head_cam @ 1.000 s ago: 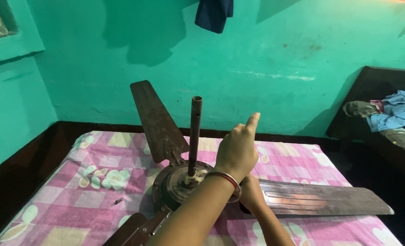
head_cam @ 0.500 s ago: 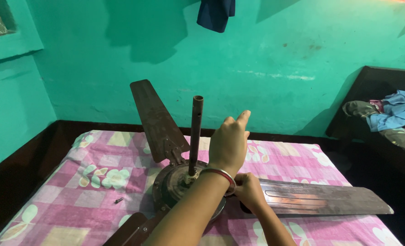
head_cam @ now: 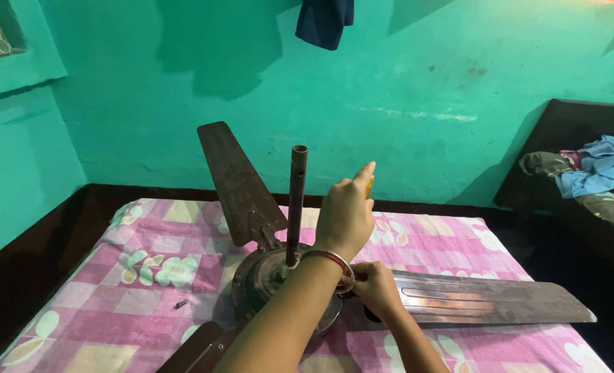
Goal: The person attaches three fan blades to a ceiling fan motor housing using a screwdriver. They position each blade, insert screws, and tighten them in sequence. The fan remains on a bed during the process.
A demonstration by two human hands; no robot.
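Note:
A brown ceiling fan lies on a bed, its motor hub (head_cam: 265, 280) facing up and its down rod (head_cam: 296, 204) standing upright. One blade (head_cam: 234, 183) points toward the wall and another blade (head_cam: 493, 300) lies flat to the right. My left hand (head_cam: 345, 217), a bangle on its wrist, hovers just right of the rod with the index finger stretched out. It is closed around a tool of which only a yellow tip (head_cam: 370, 186) shows. My right hand (head_cam: 376, 290) grips the root of the right blade beside the hub.
The pink checked bedsheet (head_cam: 141, 276) covers the bed, and a small dark screw (head_cam: 180, 303) lies on it left of the hub. A third blade (head_cam: 196, 352) pokes out at the bottom. Crumpled clothes (head_cam: 597, 173) lie on dark furniture at right. The green wall stands close behind.
My left hand has drifted a little to the left, nearer the rod, finger still extended. The right hand stays on the blade root.

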